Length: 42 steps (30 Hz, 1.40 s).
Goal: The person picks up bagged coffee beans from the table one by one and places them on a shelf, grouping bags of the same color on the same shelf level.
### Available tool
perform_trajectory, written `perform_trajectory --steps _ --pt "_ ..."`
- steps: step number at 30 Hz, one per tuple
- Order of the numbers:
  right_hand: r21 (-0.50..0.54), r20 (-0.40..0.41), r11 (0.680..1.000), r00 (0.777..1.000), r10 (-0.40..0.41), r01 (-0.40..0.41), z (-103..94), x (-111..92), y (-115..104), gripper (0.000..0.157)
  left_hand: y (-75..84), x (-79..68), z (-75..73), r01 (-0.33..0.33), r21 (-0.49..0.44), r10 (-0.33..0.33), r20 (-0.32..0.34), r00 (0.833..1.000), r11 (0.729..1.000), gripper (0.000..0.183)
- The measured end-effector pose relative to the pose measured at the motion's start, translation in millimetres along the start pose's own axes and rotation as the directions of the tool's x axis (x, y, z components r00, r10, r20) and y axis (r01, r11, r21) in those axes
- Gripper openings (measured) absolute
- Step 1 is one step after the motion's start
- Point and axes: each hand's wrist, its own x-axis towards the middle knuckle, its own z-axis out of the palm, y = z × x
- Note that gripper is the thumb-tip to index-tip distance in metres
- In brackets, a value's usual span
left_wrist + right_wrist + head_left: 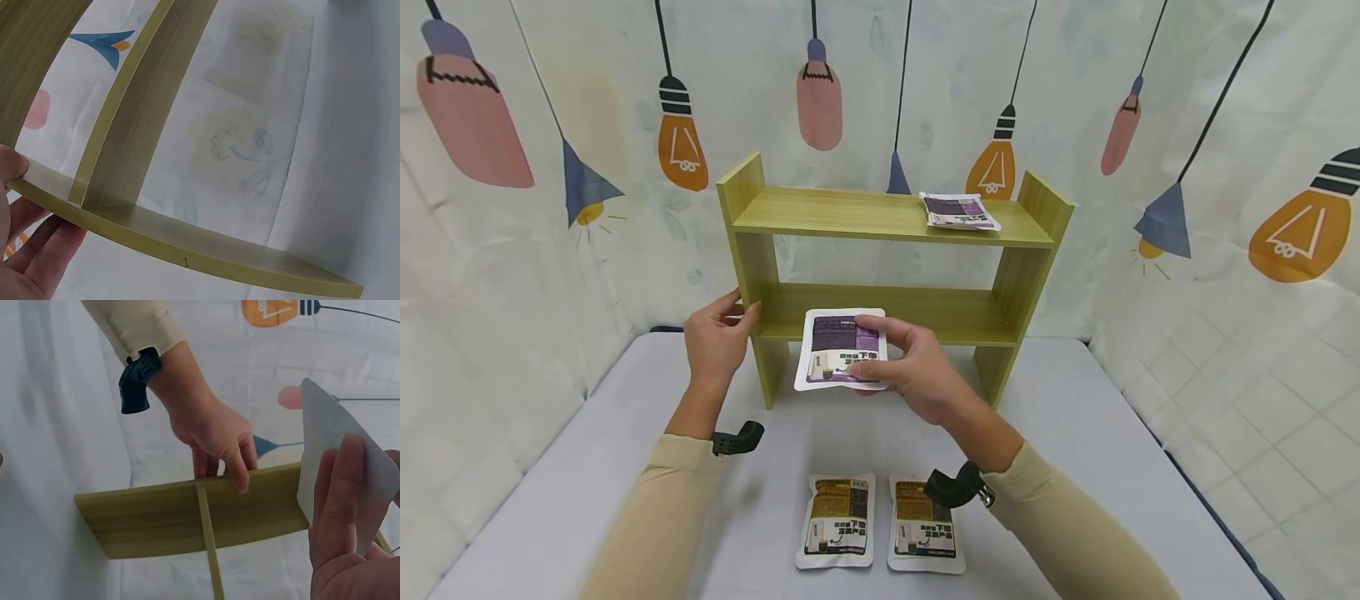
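Note:
A greenish-yellow wooden shelf (880, 215) stands on the table, and my left hand (718, 340) pinches the edge of its left side panel. In the left wrist view the thumb lies on one face of the side panel (187, 253) and the fingers on the other. My right hand (917, 367) holds a white-edged purple pouch (831, 354) in front of the lower board, thumb and index finger on its printed face. The pouch's plain pale back (340, 425) shows in the right wrist view, with other fingers behind it. Another purple pouch (958, 212) lies on the top board's right part.
Two brown-and-white pouches (838, 521) (917, 537) lie side by side on the white tabletop (760, 517) near the front. A patterned curtain (880, 83) hangs behind the shelf and along both sides. A dark wrist camera (955, 486) overlaps the right brown pouch.

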Motion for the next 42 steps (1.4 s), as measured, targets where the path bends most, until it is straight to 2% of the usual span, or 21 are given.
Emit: perform_trajectory --steps 42 --pt "0.046 0.009 0.996 0.997 -0.082 0.082 9.9 12 -58 0.066 4.3 -1.4 -1.7 -0.006 -0.006 0.005 -0.002 1.000 1.000 0.040"
